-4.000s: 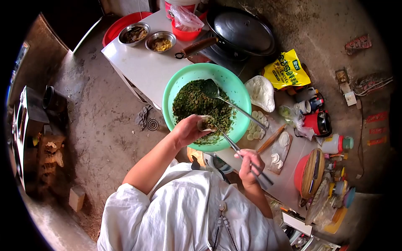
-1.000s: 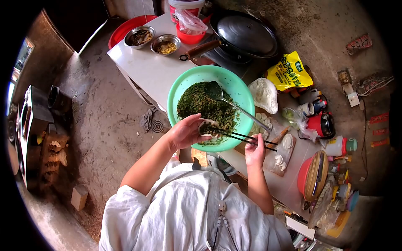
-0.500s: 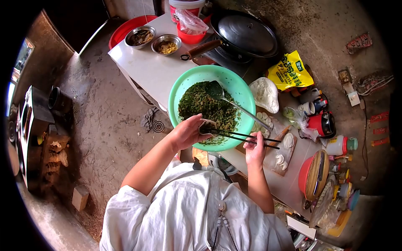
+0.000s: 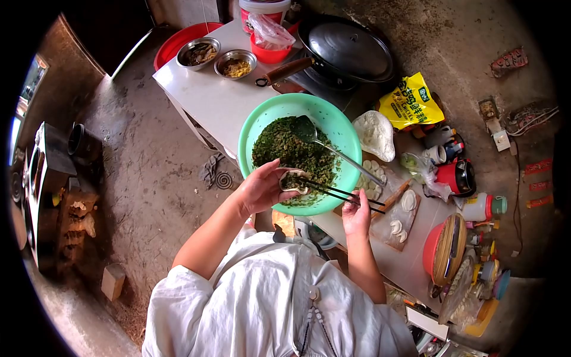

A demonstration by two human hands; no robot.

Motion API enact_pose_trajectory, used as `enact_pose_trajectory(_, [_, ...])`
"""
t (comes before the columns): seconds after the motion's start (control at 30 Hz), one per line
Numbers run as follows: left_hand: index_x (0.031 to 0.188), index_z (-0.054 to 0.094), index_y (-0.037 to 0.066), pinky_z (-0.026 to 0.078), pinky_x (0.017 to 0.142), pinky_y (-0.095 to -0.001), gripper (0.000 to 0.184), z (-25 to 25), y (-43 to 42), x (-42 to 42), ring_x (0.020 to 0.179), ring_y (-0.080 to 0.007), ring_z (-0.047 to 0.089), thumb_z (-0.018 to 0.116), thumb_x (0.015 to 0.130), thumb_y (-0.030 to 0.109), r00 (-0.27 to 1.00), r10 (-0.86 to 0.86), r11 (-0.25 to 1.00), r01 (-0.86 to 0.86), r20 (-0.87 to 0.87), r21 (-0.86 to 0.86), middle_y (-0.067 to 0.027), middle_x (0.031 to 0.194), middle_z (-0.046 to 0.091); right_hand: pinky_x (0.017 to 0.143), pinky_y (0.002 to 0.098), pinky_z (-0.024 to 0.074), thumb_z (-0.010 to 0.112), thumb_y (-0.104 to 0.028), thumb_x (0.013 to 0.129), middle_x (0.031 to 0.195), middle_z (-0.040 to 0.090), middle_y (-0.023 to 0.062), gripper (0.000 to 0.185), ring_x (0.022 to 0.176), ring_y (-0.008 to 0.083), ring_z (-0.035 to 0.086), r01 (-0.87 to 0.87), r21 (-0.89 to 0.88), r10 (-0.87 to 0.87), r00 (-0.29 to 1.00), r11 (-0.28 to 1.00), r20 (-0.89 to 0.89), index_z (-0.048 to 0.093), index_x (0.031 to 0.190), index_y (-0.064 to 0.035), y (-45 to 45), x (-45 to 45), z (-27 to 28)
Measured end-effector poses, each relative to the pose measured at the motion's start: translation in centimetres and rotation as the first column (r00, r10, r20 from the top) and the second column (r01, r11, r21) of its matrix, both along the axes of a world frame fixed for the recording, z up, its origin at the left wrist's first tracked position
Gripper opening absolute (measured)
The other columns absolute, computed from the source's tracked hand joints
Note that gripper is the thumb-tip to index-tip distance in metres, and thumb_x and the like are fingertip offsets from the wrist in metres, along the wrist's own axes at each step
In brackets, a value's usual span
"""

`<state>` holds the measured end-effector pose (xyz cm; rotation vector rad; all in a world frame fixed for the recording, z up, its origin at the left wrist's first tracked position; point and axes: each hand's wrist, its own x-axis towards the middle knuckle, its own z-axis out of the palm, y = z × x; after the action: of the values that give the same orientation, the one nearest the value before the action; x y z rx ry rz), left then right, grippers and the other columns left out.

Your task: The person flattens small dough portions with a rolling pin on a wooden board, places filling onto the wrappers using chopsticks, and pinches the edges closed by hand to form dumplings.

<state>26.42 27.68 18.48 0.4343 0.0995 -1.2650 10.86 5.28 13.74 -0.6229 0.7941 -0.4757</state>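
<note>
My left hand (image 4: 262, 189) cups a dumpling wrapper (image 4: 292, 190) with dark green filling on it, over the near edge of a mint-green bowl (image 4: 350, 131). Black chopsticks (image 4: 342, 193) are gripped in my right hand (image 4: 357, 215), and their tips touch the filling in the wrapper. Chopped green filling (image 4: 282, 146) covers much of the bowl's bottom. A metal ladle (image 4: 333, 149) rests in it, its handle lying across the right rim. To the right, a wooden board (image 4: 409, 229) carries a rolling pin (image 4: 394, 199) and several pale dough pieces (image 4: 397, 227).
Flour (image 4: 376, 134) fills a white container right of the bowl. Behind stand two metal bowls (image 4: 218, 66) of food and a lidded black wok (image 4: 351, 47). A yellow bag (image 4: 413, 101), jars and a red pot (image 4: 457, 178) crowd the right side of the white table (image 4: 196, 89).
My left hand has turned so the wrapper's filled face shows more. The chopsticks and my right hand have shifted slightly left, with the tips still at the filling.
</note>
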Motion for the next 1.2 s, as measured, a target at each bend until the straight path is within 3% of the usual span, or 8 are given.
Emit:
enact_pose_trajectory(0.3, [0.126,0.041,-0.003,0.051,0.086,-0.0337,0.053,-1.5,0.7,0.3,0.109,-0.0317,0.053,0.036,0.094,0.039,0.998,0.058,0.998,-0.057,-0.009,0.024,-0.0150,0.124,0.049,0.046,0.0225,0.0392,0.052,-0.031,0.091,0.066,0.057,0.0037,0.025,0.051,0.0119,0.050,0.106,0.094,-0.111,0.992,0.990,0.055,0.055,0.083,-0.0068,-0.3,0.5,0.3])
enact_pose_trajectory(0.4, [0.126,0.039,-0.003,0.050,0.087,-0.0341,0.054,-2.7,1.6,1.4,0.110,-0.0322,0.053,0.038,0.093,0.039,0.985,0.169,0.982,-0.171,0.034,0.075,-0.0164,0.124,0.049,0.049,0.0232,0.0441,0.048,-0.034,0.092,0.068,0.057,0.0057,0.030,0.051,0.0141,0.052,0.089,-0.330,-0.106,0.994,0.940,-0.035,0.053,0.085,-0.0049,0.1,0.3,1.5])
enact_pose_trajectory(0.47, [0.129,0.037,0.002,0.049,0.087,-0.0335,0.049,-3.0,2.4,1.9,0.109,-0.0282,0.052,0.032,0.095,0.037,0.984,0.176,0.981,-0.178,0.030,0.078,-0.0120,0.126,0.047,0.055,0.0267,0.0492,0.051,-0.022,0.091,0.075,0.059,0.0068,0.021,0.058,0.0173,0.058,-0.168,-0.717,0.128,0.986,0.677,-0.110,0.056,0.085,-0.0025,0.4,-0.2,-0.5])
enact_pose_trajectory(0.57, [0.130,0.035,0.004,0.050,0.087,-0.0333,0.048,-2.6,2.6,2.0,0.109,-0.0295,0.053,0.031,0.095,0.036,0.977,0.208,0.974,-0.211,0.035,0.087,-0.0117,0.127,0.046,0.060,0.0303,0.0498,0.058,-0.004,0.082,0.084,0.061,0.0105,0.007,0.071,0.0244,0.062,-0.278,-0.936,0.365,0.866,-0.218,-0.342,0.062,0.088,-0.0044,1.6,0.3,-2.2])
enact_pose_trajectory(0.73, [0.131,0.035,0.003,0.050,0.087,-0.0333,0.049,-2.4,2.9,2.1,0.109,-0.0320,0.053,0.032,0.095,0.036,0.980,0.199,0.978,-0.200,0.031,0.056,-0.0120,0.127,0.046,0.085,0.0413,0.0407,0.061,-0.002,0.072,0.104,0.052,0.0101,0.034,0.097,0.0303,0.051,-0.474,-0.679,0.315,0.636,-0.561,-0.704,0.060,0.105,-0.0108,2.4,-0.5,0.1])
enact_pose_trajectory(0.9, [0.128,0.037,0.000,0.050,0.087,-0.0339,0.050,-2.3,3.1,1.7,0.109,-0.0312,0.053,0.034,0.095,0.037,0.980,0.199,0.980,-0.199,-0.001,0.027,-0.0136,0.126,0.047,0.081,0.0385,0.0435,0.063,0.002,0.069,0.096,0.053,0.0106,0.033,0.088,0.0304,0.050,-0.436,-0.809,0.104,0.853,-0.395,-0.511,0.061,0.100,-0.0097,0.6,-2.4,7.9])
enact_pose_trajectory(1.0, [0.127,0.036,-0.006,0.050,0.089,-0.0343,0.057,-2.4,2.5,1.2,0.111,-0.0351,0.051,0.038,0.093,0.040,0.978,0.204,0.977,-0.206,0.036,0.047,-0.0198,0.126,0.046,0.068,0.0408,0.0452,0.060,0.001,0.067,0.076,0.053,0.0117,0.013,0.075,0.0288,0.054,0.072,-0.855,0.100,0.995,-0.513,0.024,0.055,0.077,-0.0054,1.3,-5.6,15.5])
enact_pose_trajectory(1.2, [0.129,0.036,-0.001,0.045,0.091,-0.0348,0.054,0.6,0.9,0.3,0.112,-0.0276,0.050,0.034,0.094,0.040,0.995,0.100,0.995,-0.100,0.027,0.009,-0.0160,0.126,0.047,0.059,0.0404,0.0439,0.055,-0.004,0.072,0.074,0.054,0.0125,0.005,0.066,0.0264,0.053,0.478,-0.846,0.479,0.815,-0.238,0.326,0.052,0.071,-0.0080,5.2,-9.5,19.2])
